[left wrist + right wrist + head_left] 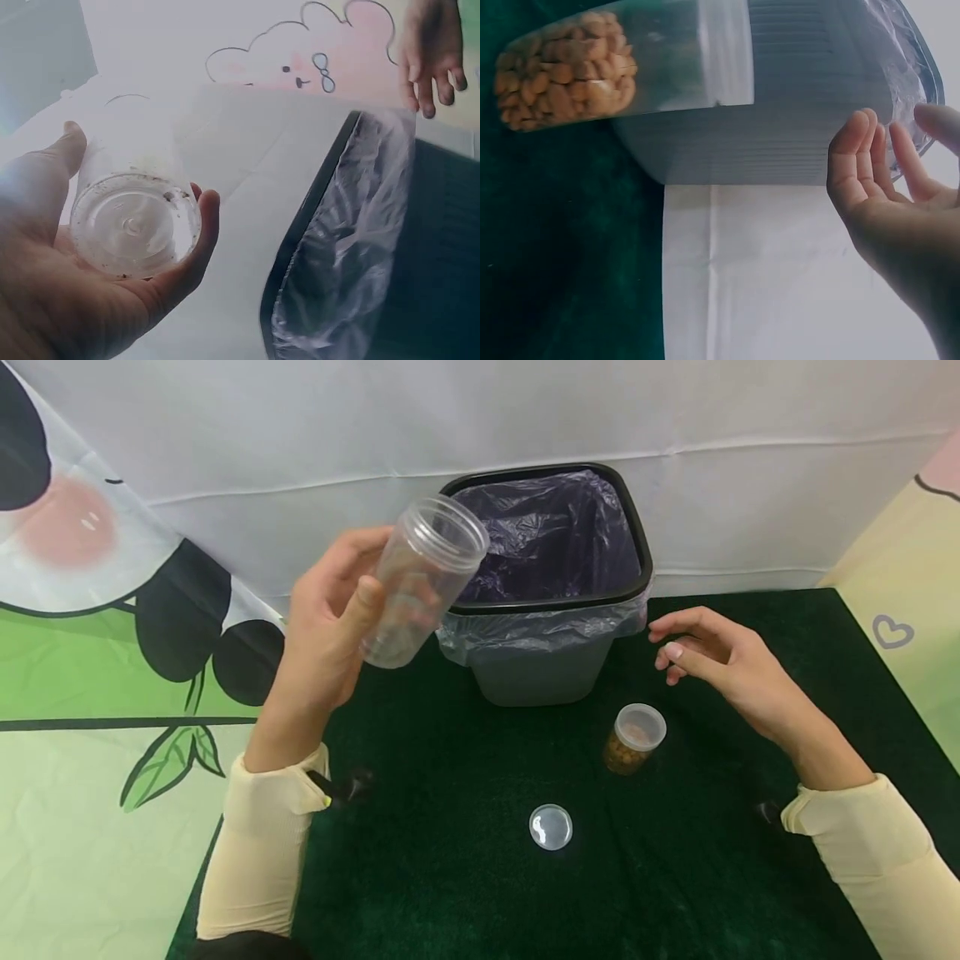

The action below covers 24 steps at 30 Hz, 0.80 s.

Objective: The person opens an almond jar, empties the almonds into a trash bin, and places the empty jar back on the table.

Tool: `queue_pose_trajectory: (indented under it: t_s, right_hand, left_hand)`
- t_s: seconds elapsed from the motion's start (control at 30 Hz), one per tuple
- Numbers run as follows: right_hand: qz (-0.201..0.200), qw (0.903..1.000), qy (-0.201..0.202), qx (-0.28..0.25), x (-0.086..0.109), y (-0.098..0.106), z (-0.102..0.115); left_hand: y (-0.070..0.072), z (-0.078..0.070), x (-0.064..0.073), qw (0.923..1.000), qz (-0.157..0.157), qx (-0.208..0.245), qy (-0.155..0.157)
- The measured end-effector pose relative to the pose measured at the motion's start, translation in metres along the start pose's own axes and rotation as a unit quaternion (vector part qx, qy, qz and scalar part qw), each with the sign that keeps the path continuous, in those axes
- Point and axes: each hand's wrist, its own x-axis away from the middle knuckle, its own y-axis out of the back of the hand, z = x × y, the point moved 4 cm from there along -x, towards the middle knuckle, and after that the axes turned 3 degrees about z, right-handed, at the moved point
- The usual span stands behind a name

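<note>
Fingers of the left hand (330,622) clasp 1 clear, cylindrical plastic jar (423,585), uncapped and tilted in the air beside 1 grey plastic bin (540,672), black-rimmed and bag-lined, at the far edge of the green cloth-covered table (450,877). Dark specks dot the jar's floor. The right hand (720,660) hangs with fingers loosely bent, apart. Nearer me: 1 frosted-topped jar of brown nuts (630,743), 1 round translucent lid (551,827). The bin's bottom stays hidden.

2 jars (426,585) (633,742), 1 sep. lid (551,827), 1 bin (540,675)
</note>
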Motion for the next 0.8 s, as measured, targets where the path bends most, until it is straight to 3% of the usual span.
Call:
queue_pose_trajectory:
  t_s: [0.17, 0.33, 0.6, 0.7, 0.8]
  right_hand:
    - [0.025, 0.9985, 0.031, 0.038, 0.017, -0.006, -0.008]
    - [0.032, 0.9925, 0.055, 0.104, 0.031, -0.014, -0.017]
    - [0.044, 0.9798, 0.060, 0.185, 0.045, -0.030, -0.026]
    - [0.048, 0.9773, 0.048, 0.201, 0.049, -0.035, -0.031]
    - [0.047, 0.9757, 0.027, 0.212, 0.053, -0.041, -0.037]
  left_hand:
    - [0.002, 0.013, 0.024, 0.9993, -0.019, 0.031, 0.010]
    - [0.006, 0.031, 0.057, 0.9987, -0.022, 0.017, 0.042]
    - [0.010, 0.059, 0.110, 0.9944, -0.040, -0.001, 0.097]
    - [0.010, 0.075, 0.128, 0.9900, -0.047, -0.034, 0.129]
    - [0.008, 0.093, 0.143, 0.9795, -0.053, -0.089, 0.172]
